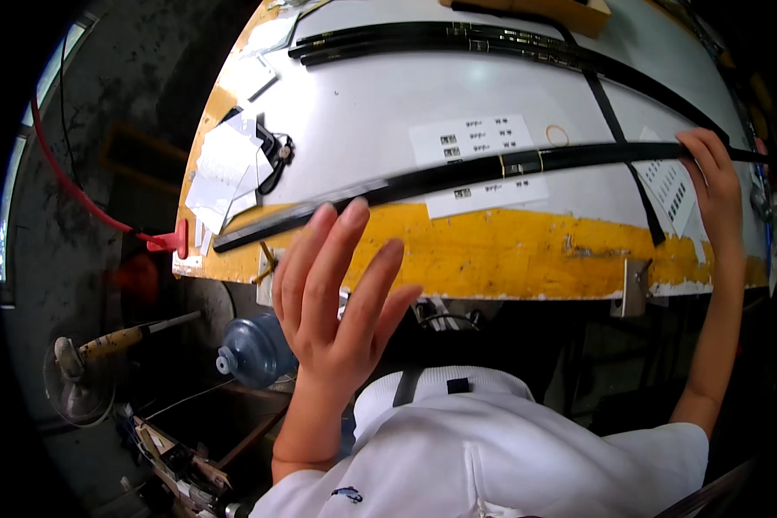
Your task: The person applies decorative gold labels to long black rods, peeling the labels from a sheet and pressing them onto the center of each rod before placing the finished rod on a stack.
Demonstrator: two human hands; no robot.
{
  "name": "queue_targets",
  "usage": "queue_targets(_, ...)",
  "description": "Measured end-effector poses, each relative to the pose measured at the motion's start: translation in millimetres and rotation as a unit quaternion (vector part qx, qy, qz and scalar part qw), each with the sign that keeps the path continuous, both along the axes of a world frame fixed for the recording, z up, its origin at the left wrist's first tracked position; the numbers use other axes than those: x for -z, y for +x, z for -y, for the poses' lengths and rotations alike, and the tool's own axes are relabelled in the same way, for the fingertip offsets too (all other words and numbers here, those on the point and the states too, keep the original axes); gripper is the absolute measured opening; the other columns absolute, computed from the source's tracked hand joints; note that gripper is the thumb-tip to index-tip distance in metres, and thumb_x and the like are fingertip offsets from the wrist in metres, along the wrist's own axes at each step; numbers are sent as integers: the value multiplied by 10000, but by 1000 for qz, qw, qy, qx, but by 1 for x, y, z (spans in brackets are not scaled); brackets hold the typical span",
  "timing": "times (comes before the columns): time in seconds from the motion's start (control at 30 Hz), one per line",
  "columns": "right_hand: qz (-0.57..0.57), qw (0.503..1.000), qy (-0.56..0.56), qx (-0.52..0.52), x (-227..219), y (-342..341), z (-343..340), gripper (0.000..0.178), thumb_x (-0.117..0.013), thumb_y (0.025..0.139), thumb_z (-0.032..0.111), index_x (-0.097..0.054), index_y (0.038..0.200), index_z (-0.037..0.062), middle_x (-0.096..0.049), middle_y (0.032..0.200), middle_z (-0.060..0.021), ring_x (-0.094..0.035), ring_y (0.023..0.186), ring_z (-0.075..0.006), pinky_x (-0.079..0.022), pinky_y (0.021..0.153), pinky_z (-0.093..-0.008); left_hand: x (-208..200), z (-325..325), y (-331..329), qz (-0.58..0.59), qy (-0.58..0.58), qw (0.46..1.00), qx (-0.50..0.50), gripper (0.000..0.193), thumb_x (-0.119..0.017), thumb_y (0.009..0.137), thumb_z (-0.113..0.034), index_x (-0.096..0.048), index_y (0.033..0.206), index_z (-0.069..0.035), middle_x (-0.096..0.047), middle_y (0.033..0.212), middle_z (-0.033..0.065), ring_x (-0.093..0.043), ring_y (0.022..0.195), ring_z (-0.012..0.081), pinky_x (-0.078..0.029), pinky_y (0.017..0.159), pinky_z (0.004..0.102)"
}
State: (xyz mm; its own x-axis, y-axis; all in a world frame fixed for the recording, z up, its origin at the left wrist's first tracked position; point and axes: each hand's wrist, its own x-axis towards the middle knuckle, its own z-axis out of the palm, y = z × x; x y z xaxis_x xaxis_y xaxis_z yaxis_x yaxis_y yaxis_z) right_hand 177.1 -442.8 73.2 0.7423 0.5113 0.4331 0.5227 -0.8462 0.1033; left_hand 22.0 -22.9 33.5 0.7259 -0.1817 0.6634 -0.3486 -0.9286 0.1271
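Note:
A long, glossy black fishing rod (pixel 596 156) with gold-edged bands lies slanted across the front of the table, its thicker end at the left. My right hand (pixel 712 177) grips it near the right end, fingers bent over the top. Below the rod's left part, my left hand (pixel 332 289) is raised with fingers spread. Its fingertips reach the rod's lower edge; whether they touch I cannot tell. Under the rod rests a white decal sheet (pixel 514 190) with small dark prints, and a second printed sheet (pixel 672 198) lies beside my right hand.
More black rods (pixel 388 39) lie along the far side, near a cardboard box (pixel 578 15). A black strap (pixel 607 108) and rubber band (pixel 566 129) are on the white tabletop. Loose papers (pixel 220 168) sit left. A metal bracket (pixel 634 289) marks the yellow front edge; a water jug (pixel 259 350) stands below.

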Motion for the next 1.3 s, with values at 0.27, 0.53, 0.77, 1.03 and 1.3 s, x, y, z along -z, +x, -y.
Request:
queue_targets(0.27, 21, 998, -18, -61, 27, -103, 2, 394, -646, 772, -137, -613, 1129, 25, -617, 1147, -118, -586, 1158, -300, -462, 1064, -471, 11, -14, -4, -99, 35, 992, 67, 581, -667, 814, -503, -623, 1238, -108, -698, 1101, 58, -659, 1034, 248, -404, 1049, 451)
queue_targets(0.53, 9, 998, 53, -34, 65, -137, -14, 396, -663, 774, -124, -611, 1132, 36, -641, 1150, -105, -592, 1151, -285, -444, 1069, -478, 24, -40, -19, -123, 55, 983, 127, 523, -706, 768, -430, -658, 1175, -104, -694, 867, 27, -656, 801, 214, -486, 922, 433)
queue_targets(0.77, -56, 987, 139, -62, 85, -146, -46, 394, -680, 782, -98, -618, 1145, 41, -648, 1149, -101, -588, 1130, -279, -421, 1048, -451, 40, -57, -14, -94, 28, 990, 105, 408, -788, 730, -218, -666, 1097, -90, -681, 963, 62, -643, 926, 252, -455, 960, 445)
queue_targets(1.03, -44, 986, 161, -2, 110, -137, -77, 338, -692, 787, -88, -651, 1098, 37, -663, 1121, -90, -597, 1099, -271, -455, 987, -381, 61, -64, -3, -96, 22, 992, 80, 377, -768, 765, -193, -658, 1113, -95, -681, 1002, 59, -634, 990, 262, -407, 1036, 441)
queue_targets(1.3, -60, 985, 164, 6, 124, -137, -89, 358, -695, 767, -104, -663, 1090, 48, -671, 1106, -81, -607, 1084, -260, -462, 966, -376, 75, -70, 3, -132, 42, 988, 60, 349, -748, 788, -166, -656, 1119, -101, -686, 1029, 56, -630, 1022, 256, -394, 1060, 447)
